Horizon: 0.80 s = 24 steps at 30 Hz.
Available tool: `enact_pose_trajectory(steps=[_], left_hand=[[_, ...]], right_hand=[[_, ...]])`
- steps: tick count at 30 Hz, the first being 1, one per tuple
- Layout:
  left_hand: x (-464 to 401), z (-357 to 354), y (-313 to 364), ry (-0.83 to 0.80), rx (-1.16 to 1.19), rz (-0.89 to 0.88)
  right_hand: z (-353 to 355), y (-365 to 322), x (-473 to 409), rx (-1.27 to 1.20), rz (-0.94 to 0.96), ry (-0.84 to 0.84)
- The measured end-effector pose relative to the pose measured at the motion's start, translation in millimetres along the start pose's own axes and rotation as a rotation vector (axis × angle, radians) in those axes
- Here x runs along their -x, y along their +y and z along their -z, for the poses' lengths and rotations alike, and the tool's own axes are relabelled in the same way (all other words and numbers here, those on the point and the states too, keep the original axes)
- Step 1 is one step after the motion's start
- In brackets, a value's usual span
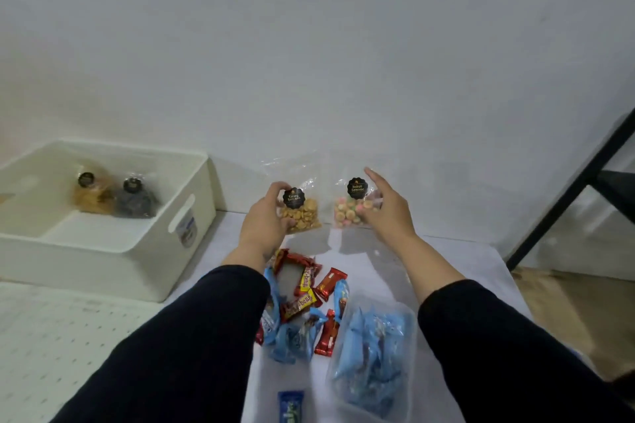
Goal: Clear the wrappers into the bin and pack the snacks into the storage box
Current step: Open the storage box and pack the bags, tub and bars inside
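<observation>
My left hand (266,216) grips a clear bag of tan nuts (300,213) with a black label, held upright near the wall. My right hand (386,204) reaches onto a clear bag of pastel biscuits (348,208) beside it, fingers spread over its right side; whether they hold it I cannot tell. The white storage box (137,244) stands at the left with two labelled snack bags (113,197) inside. Red and blue wrapped snacks (302,302) lie in a heap on the white cloth between my forearms.
A clear plastic tub (405,391) full of blue packets stands at the front right. A blue packet (291,407) lies at the bottom edge. A black frame leg (563,195) slants down at the right. A dotted white mat (51,336) covers the left.
</observation>
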<state>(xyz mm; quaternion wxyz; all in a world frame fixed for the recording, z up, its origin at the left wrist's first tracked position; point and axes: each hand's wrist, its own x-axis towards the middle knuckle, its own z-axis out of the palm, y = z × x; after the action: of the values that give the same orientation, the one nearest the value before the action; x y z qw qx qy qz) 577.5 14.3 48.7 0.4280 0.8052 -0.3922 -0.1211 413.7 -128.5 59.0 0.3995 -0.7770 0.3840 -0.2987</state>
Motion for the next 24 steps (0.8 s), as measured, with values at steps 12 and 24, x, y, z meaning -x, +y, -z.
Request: enact_pose_trajectory(steps=[12,24], left_hand=[[49.2,181.6,-21.5,0.356,-0.086,0.019],[-12.6,298.0,-165.0,0.258,-0.066,0.094]], right_hand=[[-97.9,-155.1,27.4,-0.08,0.29,-0.187],[-293.2,-241.7,10.6,-0.026,0.235,-0.196]])
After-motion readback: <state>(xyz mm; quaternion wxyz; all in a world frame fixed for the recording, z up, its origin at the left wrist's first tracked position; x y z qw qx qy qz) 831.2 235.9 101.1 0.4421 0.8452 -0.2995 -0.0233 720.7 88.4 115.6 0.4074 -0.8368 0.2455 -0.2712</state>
